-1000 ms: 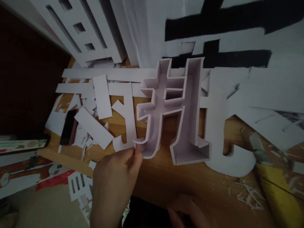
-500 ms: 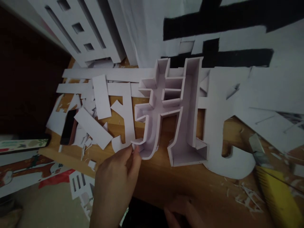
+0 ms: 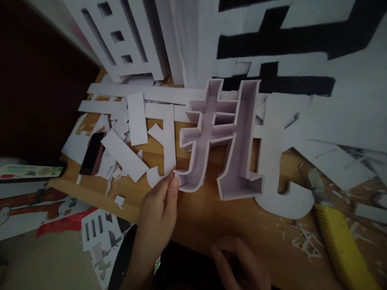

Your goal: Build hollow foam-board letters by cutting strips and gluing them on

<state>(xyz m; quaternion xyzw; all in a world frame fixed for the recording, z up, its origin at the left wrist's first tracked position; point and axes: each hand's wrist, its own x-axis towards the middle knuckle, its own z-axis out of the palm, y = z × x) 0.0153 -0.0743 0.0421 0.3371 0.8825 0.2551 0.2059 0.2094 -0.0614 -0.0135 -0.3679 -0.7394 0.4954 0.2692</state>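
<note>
A hollow white foam-board letter (image 3: 196, 157) with upright side walls lies on the wooden table, open side up. At its lower left tip, my left hand (image 3: 161, 201) pinches the end wall between thumb and fingers. My right hand (image 3: 242, 257) is low at the table's front edge, apart from the letter, its fingers curled in. Whether anything is inside those fingers is hidden in the dark. Flat white cut-out pieces lie on both sides, a hooked one (image 3: 169, 141) on the left and a larger curved one (image 3: 269, 177) on the right.
A yellow cutter knife (image 3: 341, 241) lies at the right among thin offcuts (image 3: 306, 241). A phone (image 3: 92, 153) rests on scraps at the left. Behind stand a thick white character (image 3: 121, 36) and a sheet with black shapes (image 3: 272, 44). More cut-outs (image 3: 98, 229) lie below the table edge.
My view has shifted, so the letter and table appear slightly moved. My left hand keeps its pinch at the lower left tip. My right hand shows a little more, still curled.
</note>
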